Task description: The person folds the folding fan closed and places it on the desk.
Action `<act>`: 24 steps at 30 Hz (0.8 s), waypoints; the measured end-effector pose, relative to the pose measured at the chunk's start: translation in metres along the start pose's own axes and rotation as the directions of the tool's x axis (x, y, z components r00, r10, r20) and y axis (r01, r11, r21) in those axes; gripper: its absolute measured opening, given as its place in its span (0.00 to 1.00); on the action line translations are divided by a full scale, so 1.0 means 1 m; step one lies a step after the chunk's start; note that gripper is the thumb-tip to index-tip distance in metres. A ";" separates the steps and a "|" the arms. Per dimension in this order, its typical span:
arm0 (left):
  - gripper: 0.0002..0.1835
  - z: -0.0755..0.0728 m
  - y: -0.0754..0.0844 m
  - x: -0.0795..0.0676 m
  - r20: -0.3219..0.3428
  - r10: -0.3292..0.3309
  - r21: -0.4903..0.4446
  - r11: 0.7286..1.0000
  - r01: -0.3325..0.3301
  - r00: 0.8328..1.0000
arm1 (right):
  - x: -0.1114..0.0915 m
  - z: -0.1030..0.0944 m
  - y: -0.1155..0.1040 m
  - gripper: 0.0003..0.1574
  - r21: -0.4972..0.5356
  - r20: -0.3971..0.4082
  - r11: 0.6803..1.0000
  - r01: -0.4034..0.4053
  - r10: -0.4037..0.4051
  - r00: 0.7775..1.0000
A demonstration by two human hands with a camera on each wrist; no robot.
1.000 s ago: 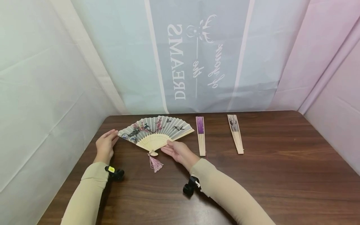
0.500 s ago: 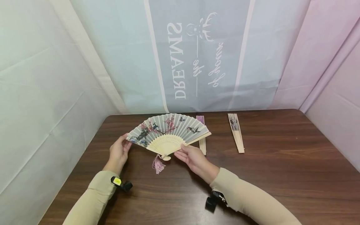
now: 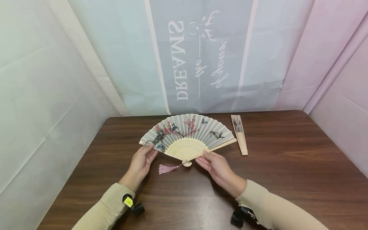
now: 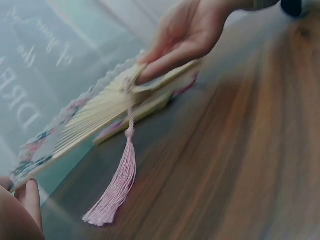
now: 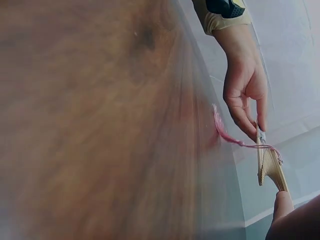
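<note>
A spread folding fan (image 3: 187, 148) with a pale slatted base and a flower-and-bird print is held up over the dark wooden table. My left hand (image 3: 141, 161) pinches its left edge, thumb on top. On the other side, my right hand (image 3: 217, 166) grips the right guard stick close to the pivot. A pink tassel (image 3: 168, 169) trails left from the pivot in the head view; in the left wrist view the tassel (image 4: 117, 187) hangs beneath the fan. Behind the fan, the left wrist view shows a folded fan with purple (image 4: 147, 110), hidden in the head view.
Another folded fan (image 3: 239, 135), with grey printed cloth, lies toward the back of the table (image 3: 287, 172), right of the spread one. A printed fabric backdrop (image 3: 198, 64) hangs behind the table, with pale cloth walls at both sides.
Both hands have moved right with the spread fan, which now covers the purple folded fan in the head view. The tassel has swung left. The grey folded fan stays in place.
</note>
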State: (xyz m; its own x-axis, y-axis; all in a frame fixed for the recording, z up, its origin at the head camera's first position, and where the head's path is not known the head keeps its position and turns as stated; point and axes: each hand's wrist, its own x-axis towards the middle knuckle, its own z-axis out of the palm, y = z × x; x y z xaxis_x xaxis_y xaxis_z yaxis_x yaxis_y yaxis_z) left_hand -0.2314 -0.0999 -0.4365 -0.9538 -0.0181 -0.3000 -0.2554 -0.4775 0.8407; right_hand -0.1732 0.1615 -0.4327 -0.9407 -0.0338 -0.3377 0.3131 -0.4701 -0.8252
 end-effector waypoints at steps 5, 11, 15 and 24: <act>0.06 0.020 -0.016 -0.014 0.053 -0.003 -0.010 1.000 0.004 0.999 | -0.010 -0.010 -0.006 0.24 -0.014 -0.010 1.000 -0.007 0.007 1.000; 0.07 0.043 -0.033 -0.027 0.096 -0.021 -0.030 0.999 0.024 0.995 | -0.019 -0.017 -0.013 0.23 -0.016 0.014 1.000 -0.001 0.002 1.000; 0.06 0.054 -0.041 -0.033 0.101 -0.026 -0.058 0.998 0.032 0.995 | -0.020 -0.023 -0.018 0.23 -0.022 0.026 1.000 -0.007 0.008 1.000; 0.08 0.069 -0.051 -0.036 0.119 -0.037 -0.110 0.993 0.050 0.992 | -0.020 -0.041 -0.027 0.33 -0.031 0.100 0.999 -0.005 0.008 0.995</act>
State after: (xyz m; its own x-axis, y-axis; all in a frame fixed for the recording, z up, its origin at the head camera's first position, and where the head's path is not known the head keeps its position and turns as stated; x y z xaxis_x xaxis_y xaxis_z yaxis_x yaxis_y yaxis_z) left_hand -0.1945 -0.0141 -0.4375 -0.9558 0.1043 -0.2748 -0.2837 -0.5716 0.7699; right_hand -0.1573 0.2108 -0.4223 -0.9465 -0.1251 -0.2974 0.3216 -0.4419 -0.8374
